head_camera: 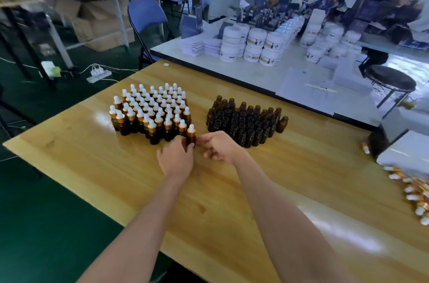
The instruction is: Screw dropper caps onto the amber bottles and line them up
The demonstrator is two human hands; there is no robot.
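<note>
Rows: capped bottles (pixel 151 111) packed tight near the table's (pixel 92 166) left edge.
Left hand (pixel 176 159): fingers wrapped round the lower body of one bottle (pixel 191 135), which stands upright at the pack's near right corner.
Right hand (pixel 220 147): loosely curled, fingertips just beside that bottle. Can't tell if they touch it, and nothing else is in it.
Bare bottles (pixel 246 123): second cluster mid-table, toward the far edge, no caps on.
Caps (pixel 415 194): loose heap at the right edge.
Handling: I'd guess light, smooth glass, tippy and breakable. Grab the amber body low, not the squishy white bulb.
</note>
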